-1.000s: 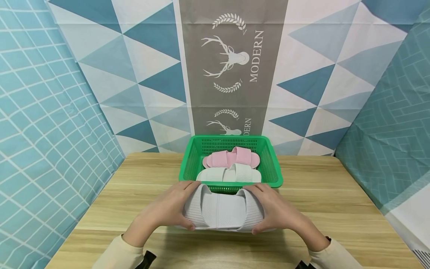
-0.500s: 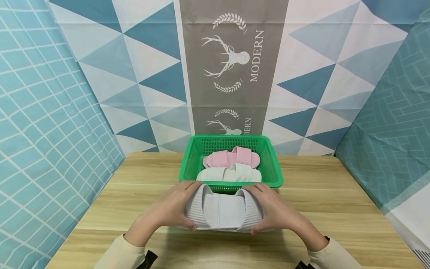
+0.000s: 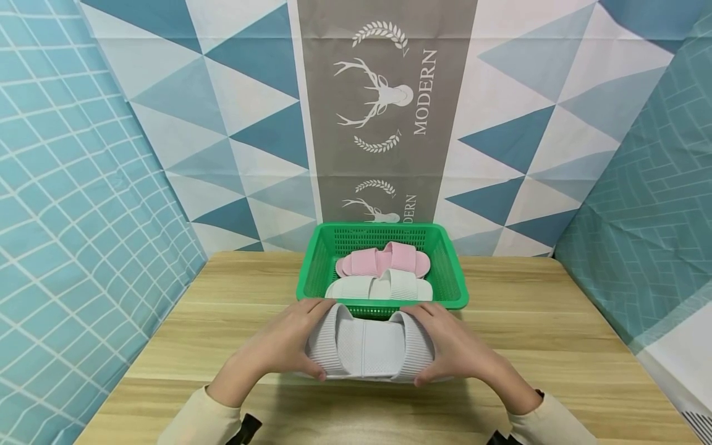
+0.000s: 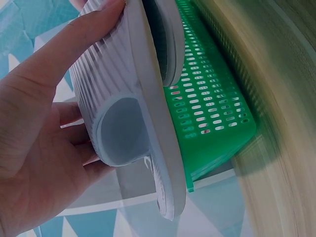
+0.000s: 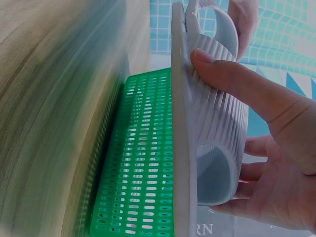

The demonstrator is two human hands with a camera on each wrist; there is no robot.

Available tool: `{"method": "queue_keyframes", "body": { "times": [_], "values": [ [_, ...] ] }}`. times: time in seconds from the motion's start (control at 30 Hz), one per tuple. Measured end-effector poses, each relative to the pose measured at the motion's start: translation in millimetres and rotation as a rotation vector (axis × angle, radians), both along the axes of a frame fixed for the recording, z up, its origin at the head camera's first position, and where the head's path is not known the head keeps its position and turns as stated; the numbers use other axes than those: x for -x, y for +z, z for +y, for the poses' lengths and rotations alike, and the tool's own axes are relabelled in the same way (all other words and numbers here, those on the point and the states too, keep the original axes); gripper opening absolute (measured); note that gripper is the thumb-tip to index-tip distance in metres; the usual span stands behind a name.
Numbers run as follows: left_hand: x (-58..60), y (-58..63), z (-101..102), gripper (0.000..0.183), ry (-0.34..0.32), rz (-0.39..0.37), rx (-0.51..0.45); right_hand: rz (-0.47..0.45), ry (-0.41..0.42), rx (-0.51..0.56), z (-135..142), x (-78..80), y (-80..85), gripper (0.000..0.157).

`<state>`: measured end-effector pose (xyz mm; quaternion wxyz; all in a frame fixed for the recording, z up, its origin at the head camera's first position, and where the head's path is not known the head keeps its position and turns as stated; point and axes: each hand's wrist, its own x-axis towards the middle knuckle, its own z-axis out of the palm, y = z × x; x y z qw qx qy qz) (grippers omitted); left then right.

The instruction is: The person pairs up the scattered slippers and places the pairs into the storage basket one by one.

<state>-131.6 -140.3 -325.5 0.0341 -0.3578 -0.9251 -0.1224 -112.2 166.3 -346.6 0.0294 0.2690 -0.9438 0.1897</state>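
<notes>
A pair of light grey slippers (image 3: 384, 349) with ribbed straps is held side by side above the table, just in front of the green basket (image 3: 457, 278). My left hand (image 3: 283, 337) grips the left slipper by its strap, thumb on the near side and fingers over the top. On the other side, my right hand (image 3: 453, 343) grips the right slipper the same way. The left wrist view shows the slipper's sole edge (image 4: 168, 148) in front of the basket's slotted wall (image 4: 212, 128). Inside the basket lie pink slippers (image 3: 364, 263) and white slippers (image 3: 356, 287), partly hidden by its front rim.
The wooden table (image 3: 222, 315) extends on both sides of the basket. Behind it hangs a patterned cloth (image 3: 261, 148) with triangles and a deer print. Blue tiled sheets stand at the left (image 3: 72, 204) and right (image 3: 651, 204).
</notes>
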Motion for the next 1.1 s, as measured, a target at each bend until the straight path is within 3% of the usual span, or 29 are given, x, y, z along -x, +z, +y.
{"method": "queue_keyframes", "body": {
  "times": [0.8,1.1],
  "values": [
    [-0.3,-1.6,1.7,0.110,-0.006,-0.013,-0.013,0.007,0.010,0.012,-1.0,-0.9,-2.0,0.108],
    [-1.3,-0.6,4.3,0.110,0.000,-0.022,-0.016,-0.028,0.016,0.024,-5.8,-1.2,1.0,0.106]
  ]
}}
